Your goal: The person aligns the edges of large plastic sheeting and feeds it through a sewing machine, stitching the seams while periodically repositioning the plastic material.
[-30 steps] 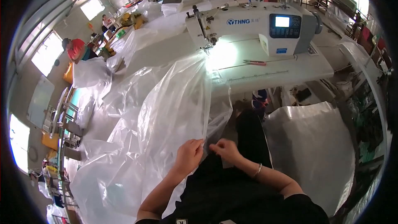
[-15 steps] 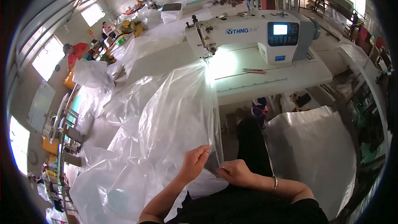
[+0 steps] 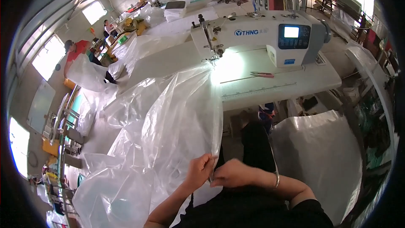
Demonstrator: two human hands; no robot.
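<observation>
A large clear plastic sheet (image 3: pixel 177 114) spreads from the needle area of a white sewing machine (image 3: pixel 249 33) down over my lap and to the left. My left hand (image 3: pixel 200 171) is closed on its right edge. Just right of it, my right hand (image 3: pixel 233 174) pinches the same edge, knuckles up, a bangle on the wrist. Between the machine and my hands the edge runs nearly straight and taut. The machine's lamp glares beside the needle, hiding the stitching spot. Red-handled snips (image 3: pixel 262 74) lie on the machine bed.
A ruler strip (image 3: pixel 259 90) runs along the machine bed's front. To my right hangs a silvery-white sheet (image 3: pixel 316 156). On the left, a person in a red top (image 3: pixel 76 51) handles more plastic sheeting. A dark flat item tops a white stack (image 3: pixel 174 12) at the back.
My right hand has moved left, closer to my left hand, and the edge there has drawn together. The person in red has straightened up and lifted plastic.
</observation>
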